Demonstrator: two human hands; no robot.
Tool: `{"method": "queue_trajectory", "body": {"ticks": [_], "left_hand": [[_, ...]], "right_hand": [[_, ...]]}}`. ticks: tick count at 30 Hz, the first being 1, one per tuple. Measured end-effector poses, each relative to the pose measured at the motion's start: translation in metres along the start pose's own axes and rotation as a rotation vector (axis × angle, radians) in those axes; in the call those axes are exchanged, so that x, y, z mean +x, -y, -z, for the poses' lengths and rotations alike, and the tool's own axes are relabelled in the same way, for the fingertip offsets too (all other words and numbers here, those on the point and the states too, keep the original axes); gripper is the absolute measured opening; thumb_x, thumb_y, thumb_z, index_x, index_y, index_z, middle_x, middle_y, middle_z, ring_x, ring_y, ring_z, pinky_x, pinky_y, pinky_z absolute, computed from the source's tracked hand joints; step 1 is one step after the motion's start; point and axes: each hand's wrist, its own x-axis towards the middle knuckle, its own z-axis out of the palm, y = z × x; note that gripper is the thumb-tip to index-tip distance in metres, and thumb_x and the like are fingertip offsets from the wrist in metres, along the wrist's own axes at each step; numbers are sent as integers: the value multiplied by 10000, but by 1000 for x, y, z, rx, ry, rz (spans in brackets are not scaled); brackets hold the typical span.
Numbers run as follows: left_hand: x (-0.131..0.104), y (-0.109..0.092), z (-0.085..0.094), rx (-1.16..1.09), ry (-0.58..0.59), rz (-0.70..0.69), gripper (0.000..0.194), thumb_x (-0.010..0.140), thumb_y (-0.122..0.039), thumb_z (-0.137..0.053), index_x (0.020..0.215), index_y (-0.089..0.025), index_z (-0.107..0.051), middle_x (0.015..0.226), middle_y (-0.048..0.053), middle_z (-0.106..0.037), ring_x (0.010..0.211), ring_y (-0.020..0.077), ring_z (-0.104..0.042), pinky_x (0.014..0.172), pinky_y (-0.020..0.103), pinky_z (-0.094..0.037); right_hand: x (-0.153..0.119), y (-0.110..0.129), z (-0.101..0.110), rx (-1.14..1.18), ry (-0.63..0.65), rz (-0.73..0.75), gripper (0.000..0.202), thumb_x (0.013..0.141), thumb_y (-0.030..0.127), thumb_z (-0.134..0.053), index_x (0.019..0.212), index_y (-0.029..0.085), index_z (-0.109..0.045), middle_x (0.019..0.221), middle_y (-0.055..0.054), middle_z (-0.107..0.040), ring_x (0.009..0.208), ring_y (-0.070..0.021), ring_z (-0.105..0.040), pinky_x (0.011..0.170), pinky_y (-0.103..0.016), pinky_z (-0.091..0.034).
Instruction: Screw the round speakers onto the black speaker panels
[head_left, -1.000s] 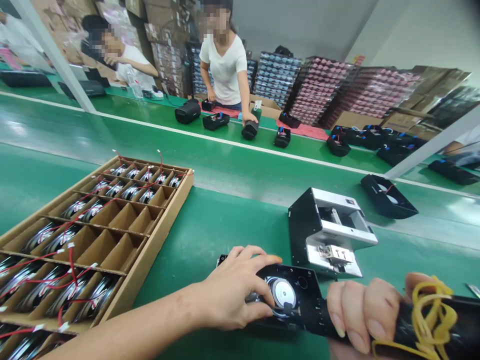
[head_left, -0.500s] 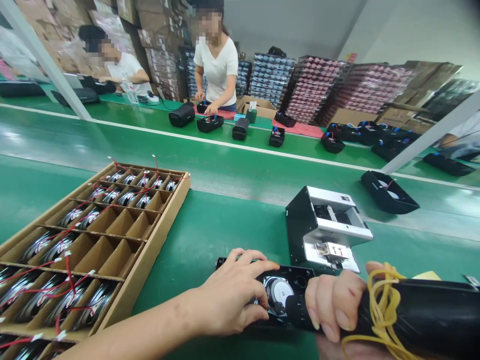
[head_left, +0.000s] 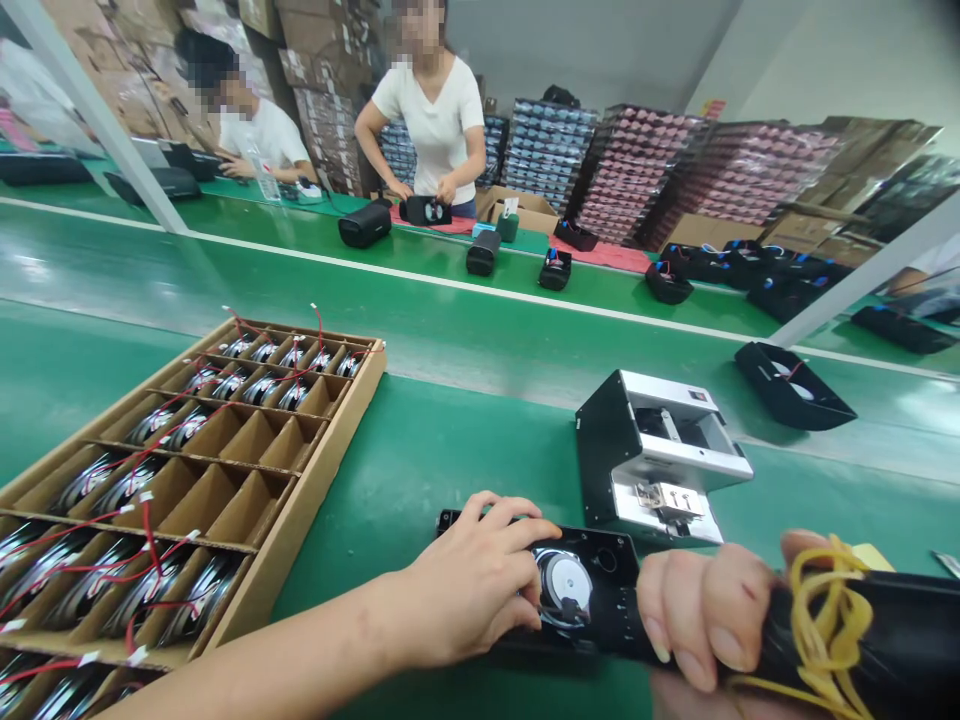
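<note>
A black speaker panel (head_left: 600, 560) with a round silver driver (head_left: 564, 582) lies flat on the green table in front of me. My left hand (head_left: 469, 585) presses down on its left part, fingers spread beside the driver. My right hand (head_left: 709, 618) grips a black electric screwdriver (head_left: 862, 640) wound with yellow rubber bands (head_left: 821, 625); its front end is over the panel just right of the driver. The tip is hidden by my fingers.
A cardboard divider tray (head_left: 330, 440) at left holds several speaker drivers with red wires. A black and silver screw feeder box (head_left: 660, 455) stands behind the panel. On the conveyor lies a black housing (head_left: 795, 385). Two people work at the far side among black housings.
My right hand with the screwdriver slid left toward the driver, then slightly back right. The left hand stayed on the panel. The standing person across lifted a black housing.
</note>
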Motion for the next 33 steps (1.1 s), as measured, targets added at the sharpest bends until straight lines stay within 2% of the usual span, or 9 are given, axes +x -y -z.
{"method": "queue_trajectory", "body": {"ticks": [3, 6, 12, 18, 20, 24, 26, 29, 33], "left_hand": [[-3, 3, -2, 19, -20, -19, 250, 915, -367, -759, 914, -179, -594, 1442, 18, -539, 1400, 243, -385, 1115, 468, -255], [-4, 3, -5, 34, -45, -32, 309, 892, -395, -782, 913, -180, -561, 1405, 36, -560, 1403, 243, -384, 1129, 464, -234], [-2, 2, -7, 58, -70, -50, 358, 875, -468, -785, 901, -187, -564, 1378, 23, -586, 1383, 235, -419, 1135, 458, -235], [-3, 3, -7, 42, -61, -42, 342, 870, -439, -798, 906, -187, -570, 1384, 25, -584, 1386, 236, -413, 1134, 455, -225], [-2, 2, -6, 34, -61, -41, 346, 860, -433, -810, 903, -184, -575, 1379, 24, -587, 1380, 237, -420, 1130, 448, -224], [-1, 1, -5, 28, -53, -49, 347, 868, -441, -800, 900, -179, -574, 1388, 22, -584, 1376, 239, -425, 1126, 443, -225], [-1, 1, -5, 25, -51, -49, 343, 875, -444, -792, 906, -182, -572, 1398, 18, -581, 1379, 240, -423, 1129, 444, -225], [-1, 1, -6, 19, -47, -45, 325, 900, -449, -765, 906, -186, -574, 1400, 21, -583, 1387, 239, -417, 1136, 440, -218], [-1, 1, -7, 11, -45, -55, 297, 932, -435, -735, 915, -189, -569, 1399, 19, -583, 1387, 229, -411, 1144, 432, -188]], "right_hand": [[1, 2, 0, -9, -19, 23, 500, 844, 369, -780, 1260, 195, -563, 614, 100, -503, 321, -55, -355, 343, -235, -366], [0, 1, -2, -9, 14, 8, 443, 933, 424, -709, 1280, 198, -551, 609, 92, -499, 321, -67, -363, 341, -231, -373], [1, -2, -5, -37, 110, 1, 413, 918, 463, -696, 1258, 247, -602, 566, 92, -462, 262, -73, -294, 314, -230, -321], [4, 0, -6, -68, 174, -18, 342, 832, 550, -755, 837, 234, -624, 512, 68, -394, 258, -77, -261, 292, -232, -295], [7, -1, -8, -62, 159, -10, 351, 851, 578, -724, 845, 240, -631, 508, 65, -392, 255, -80, -270, 288, -231, -307], [10, -4, -10, -8, 285, -21, 291, 864, 527, -735, 885, 248, -654, 506, 70, -402, 241, -83, -307, 271, -218, -336], [7, -4, -10, -25, 242, -25, 236, 880, 480, -728, 932, 261, -656, 504, 74, -404, 243, -85, -301, 280, -222, -344], [2, -5, -3, -48, 145, -20, 242, 917, 502, -683, 907, 262, -654, 503, 64, -419, 252, -85, -279, 297, -228, -330], [2, -11, 26, 38, 293, -171, 321, 973, 483, -621, 773, 232, -642, 437, 59, -397, 235, -107, -287, 297, -240, -332]]}}
